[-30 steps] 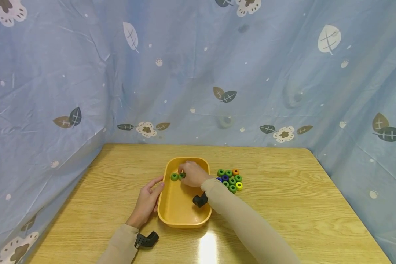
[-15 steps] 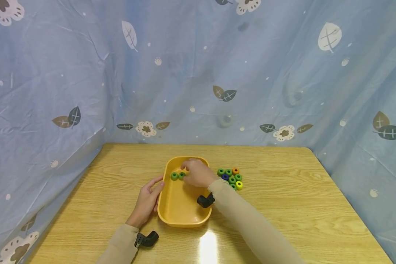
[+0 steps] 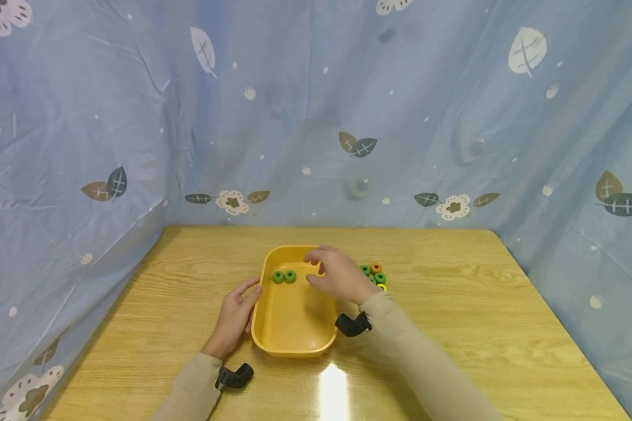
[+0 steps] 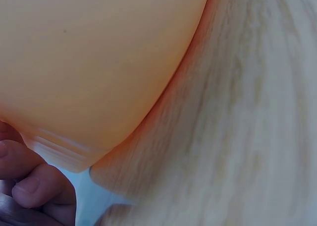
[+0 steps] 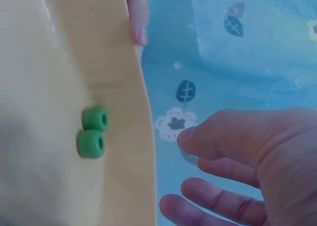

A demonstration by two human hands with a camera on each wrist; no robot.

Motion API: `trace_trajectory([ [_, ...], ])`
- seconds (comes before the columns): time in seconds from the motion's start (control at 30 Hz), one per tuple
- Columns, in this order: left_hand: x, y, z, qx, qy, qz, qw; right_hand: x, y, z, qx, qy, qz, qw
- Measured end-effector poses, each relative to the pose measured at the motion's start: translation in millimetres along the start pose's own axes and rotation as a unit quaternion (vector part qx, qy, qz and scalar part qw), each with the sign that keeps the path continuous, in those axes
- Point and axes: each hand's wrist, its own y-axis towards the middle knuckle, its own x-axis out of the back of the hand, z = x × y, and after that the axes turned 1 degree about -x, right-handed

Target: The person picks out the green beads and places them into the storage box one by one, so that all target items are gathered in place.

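A yellow tray (image 3: 295, 327) stands on the table. Two green beads (image 3: 284, 277) sit side by side inside it near the back left, and their holes show in the right wrist view, where the green beads (image 5: 94, 132) lie close to the wall. My left hand (image 3: 237, 313) rests against the tray's left outer side, fingertips right at the rim. Over the tray's back right part is my right hand (image 3: 342, 276), thumb and fingers spread apart with nothing between them. The right wrist view also shows the right hand (image 5: 242, 171) free of any object.
Right of the tray lies a cluster of beads, partly hidden behind the right hand: an orange bead (image 3: 376, 268), a yellow bead (image 3: 382, 287) and several green ones. A patterned blue curtain (image 3: 316, 117) hangs behind the wooden table (image 3: 453, 304).
My right hand has let go of the green bead beside the other one and moved right, covering more of the bead cluster. My left hand has stayed at the tray.
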Motion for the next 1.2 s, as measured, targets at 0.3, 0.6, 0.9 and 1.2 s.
trace_trajectory([
  [0.3,-0.7,0.5,0.2,0.001,0.0,-0.001,1.0,20,-25,-16,-0.011,0.001,-0.051,0.999],
  [0.6,-0.4,0.9,0.0,0.003,0.0,-0.002,1.0,30,-49,-44,-0.058,0.0,-0.066,0.996],
  [0.9,-0.7,0.5,0.0,0.007,-0.006,-0.003,1.0,22,-70,-66,-0.053,-0.025,-0.066,0.996],
  [1.2,-1.1,0.6,0.1,0.007,0.0,-0.007,1.0,15,-83,-80,-0.063,-0.056,-0.054,0.995],
])
